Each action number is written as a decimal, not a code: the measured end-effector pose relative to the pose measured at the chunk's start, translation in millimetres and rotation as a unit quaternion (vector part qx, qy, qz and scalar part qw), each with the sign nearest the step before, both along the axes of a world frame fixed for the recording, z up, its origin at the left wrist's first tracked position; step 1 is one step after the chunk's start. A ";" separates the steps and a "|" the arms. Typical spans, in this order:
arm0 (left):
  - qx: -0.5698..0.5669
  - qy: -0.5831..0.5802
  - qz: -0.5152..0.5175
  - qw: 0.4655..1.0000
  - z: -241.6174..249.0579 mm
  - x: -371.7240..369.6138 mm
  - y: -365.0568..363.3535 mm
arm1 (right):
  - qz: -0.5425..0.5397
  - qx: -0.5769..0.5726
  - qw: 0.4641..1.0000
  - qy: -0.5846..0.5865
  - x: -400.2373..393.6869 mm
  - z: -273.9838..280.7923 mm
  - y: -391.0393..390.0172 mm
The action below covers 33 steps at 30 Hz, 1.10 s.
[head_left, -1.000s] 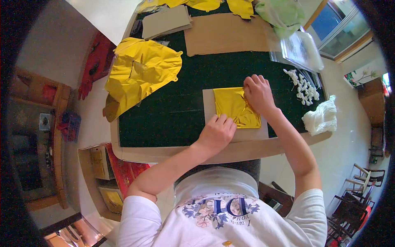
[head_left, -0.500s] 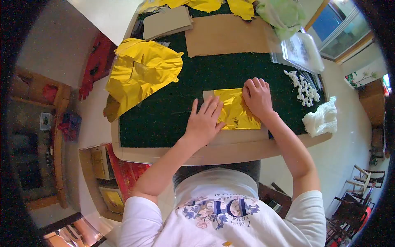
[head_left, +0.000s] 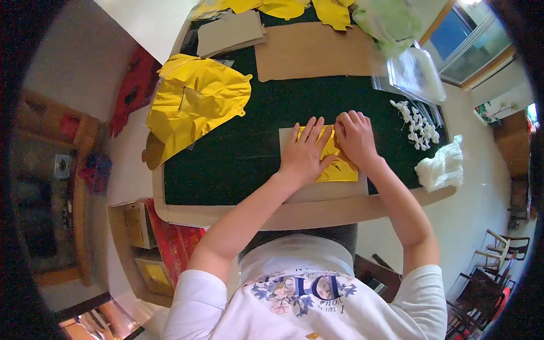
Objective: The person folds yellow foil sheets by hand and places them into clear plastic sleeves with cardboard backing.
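A folded gold foil balloon (head_left: 340, 173) lies flat on a pale cardboard sheet (head_left: 289, 136) near the front of the table. My left hand (head_left: 306, 150) rests palm down across its left and middle part, fingers stretched and spread. At the right side of the foil, my right hand (head_left: 356, 136) has its fingers curled down on the edge; what lies under the fingertips is hidden. A larger crumpled gold foil balloon (head_left: 198, 99), uninflated and with small tabs, is spread out to the left.
Behind lie a brown cardboard sheet (head_left: 317, 51), a stack of grey cards (head_left: 231, 33) and more gold foil (head_left: 334, 12). Clear plastic bags (head_left: 416, 73), white tied bundles (head_left: 418, 124) and a crumpled white cloth (head_left: 441, 164) are at right. A cardboard box (head_left: 127, 226) stands below left.
My left hand has slid right, from the foil's left edge onto its middle, closer to my right hand. My right hand stays at the right edge.
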<state>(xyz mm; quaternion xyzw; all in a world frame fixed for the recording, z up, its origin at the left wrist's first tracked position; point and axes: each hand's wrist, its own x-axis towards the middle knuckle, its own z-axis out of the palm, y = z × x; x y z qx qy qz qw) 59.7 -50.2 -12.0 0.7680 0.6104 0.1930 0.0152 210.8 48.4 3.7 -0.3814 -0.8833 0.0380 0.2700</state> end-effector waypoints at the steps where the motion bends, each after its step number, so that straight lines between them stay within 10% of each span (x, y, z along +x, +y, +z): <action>1: -0.011 0.007 0.001 1.000 0.7 -0.5 -1.3 | 0.003 -0.019 1.000 0.003 1.1 3.3 -0.4; 11: -0.043 -0.002 -0.003 0.999 8.2 -1.6 -3.0 | -0.088 -0.259 0.959 -0.073 20.9 32.7 16.5; 20: -0.037 -0.002 0.001 0.999 7.6 0.0 -2.3 | 0.062 -0.015 0.998 -0.011 27.5 24.3 -8.9; 30: -0.020 -0.010 0.004 1.000 7.1 0.0 -1.5 | 0.109 -0.030 0.984 -0.137 37.2 14.5 -38.7; 33: -0.018 -0.011 0.001 1.000 4.4 -1.7 -1.3 | 0.025 -0.145 0.984 0.102 45.7 9.9 -33.3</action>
